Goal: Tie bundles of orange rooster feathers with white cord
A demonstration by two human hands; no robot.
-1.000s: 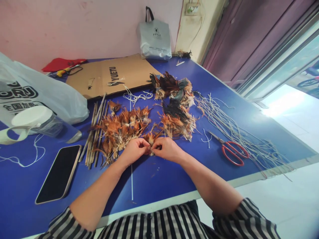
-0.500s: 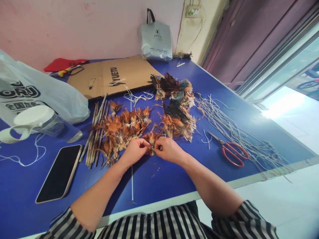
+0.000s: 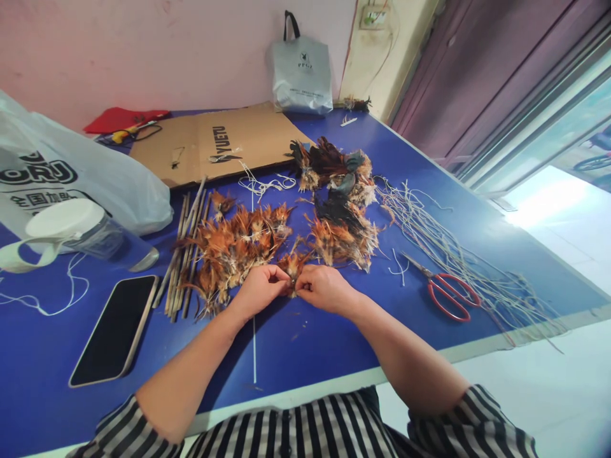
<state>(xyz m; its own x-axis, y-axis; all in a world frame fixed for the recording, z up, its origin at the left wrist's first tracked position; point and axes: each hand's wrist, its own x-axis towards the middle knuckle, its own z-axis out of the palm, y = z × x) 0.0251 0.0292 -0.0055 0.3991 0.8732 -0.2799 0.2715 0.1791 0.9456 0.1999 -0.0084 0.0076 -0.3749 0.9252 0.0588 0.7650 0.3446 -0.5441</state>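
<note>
A small bunch of orange-brown feathers lies between my two hands, its base at my fingertips. My left hand is closed in a pinch at the left side of that base. From the right, my right hand pinches at the same base, with its fingers curled. Any string between the fingertips is too small to make out. A pile of orange feather bunches spreads left of my hands. Behind my right hand is another pile of orange and black feathers.
Thin sticks, a phone, a clear cup and a plastic bag are on the left. Red-handled scissors and long strings lie right. Flat cardboard and a silver bag stand at the back.
My right hand's fingers have shifted slightly and curled closer together at the feather base. My left hand stays almost where it was. The view has moved a little.
</note>
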